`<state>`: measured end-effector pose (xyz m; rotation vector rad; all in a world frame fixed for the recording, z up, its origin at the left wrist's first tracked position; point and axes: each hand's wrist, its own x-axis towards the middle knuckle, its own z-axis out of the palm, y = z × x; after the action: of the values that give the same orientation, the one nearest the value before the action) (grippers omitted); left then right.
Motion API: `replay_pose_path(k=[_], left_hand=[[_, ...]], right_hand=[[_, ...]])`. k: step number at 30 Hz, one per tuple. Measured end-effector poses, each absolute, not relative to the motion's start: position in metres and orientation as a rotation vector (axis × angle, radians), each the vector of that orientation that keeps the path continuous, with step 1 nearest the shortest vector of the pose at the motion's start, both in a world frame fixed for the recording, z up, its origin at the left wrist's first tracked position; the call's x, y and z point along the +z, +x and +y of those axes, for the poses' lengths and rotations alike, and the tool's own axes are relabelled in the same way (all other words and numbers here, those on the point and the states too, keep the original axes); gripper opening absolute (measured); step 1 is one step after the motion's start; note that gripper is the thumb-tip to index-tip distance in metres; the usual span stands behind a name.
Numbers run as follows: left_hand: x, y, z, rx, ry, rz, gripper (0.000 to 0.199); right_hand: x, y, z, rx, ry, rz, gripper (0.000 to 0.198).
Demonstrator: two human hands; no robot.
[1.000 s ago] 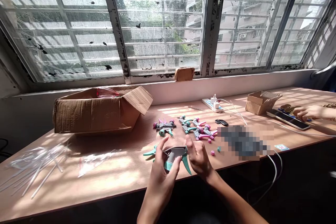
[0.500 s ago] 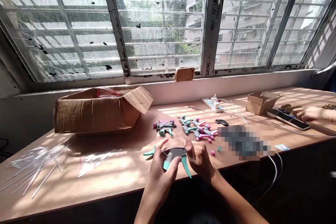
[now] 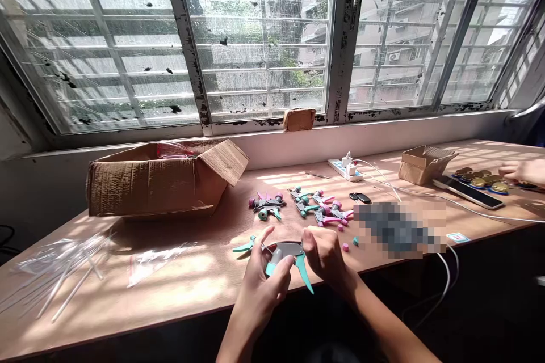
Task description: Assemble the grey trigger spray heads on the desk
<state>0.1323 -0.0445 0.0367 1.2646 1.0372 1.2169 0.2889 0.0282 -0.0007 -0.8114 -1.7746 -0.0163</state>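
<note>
My left hand is wrapped round a grey and teal trigger sprayer head, thumb across its front. Its teal trigger points down between my hands. Curled closed at the sprayer's right end is my right hand, its fingertips pinching there; whatever lies inside them is hidden. A teal curved piece shows just left of my left fingers, partly covered. Beyond my hands lie several more sprayer heads in grey, pink and teal. Small pink caps and a teal cap rest to the right.
An open cardboard box stands at the back left, with thin tubes and plastic bags in front. Rightward are a power strip, cables, a blurred patch, a small box, a phone, gold discs and another person's hand.
The other person's hand has moved right, uncovering more gold discs. My hands stay nearly in place; the sprayer's trigger tip sits slightly lower and further right.
</note>
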Motion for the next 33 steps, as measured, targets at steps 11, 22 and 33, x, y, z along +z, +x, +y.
replay_pose_path(k=[11, 22, 33], left_hand=[[0.029, 0.127, -0.038, 1.243, 1.29, 0.993, 0.082], [0.012, 0.143, -0.029, 1.508, 1.621, 1.081, 0.055], [-0.014, 0.12, 0.003, 1.471, 1.682, 1.321, 0.029]], right_hand=[[0.001, 0.288, 0.024, 0.124, -0.829, -1.773, 0.061], [-0.009, 0.275, 0.033, 0.482, -1.041, -1.633, 0.056], [0.006, 0.313, 0.049, 0.465, -1.338, -1.901, 0.047]])
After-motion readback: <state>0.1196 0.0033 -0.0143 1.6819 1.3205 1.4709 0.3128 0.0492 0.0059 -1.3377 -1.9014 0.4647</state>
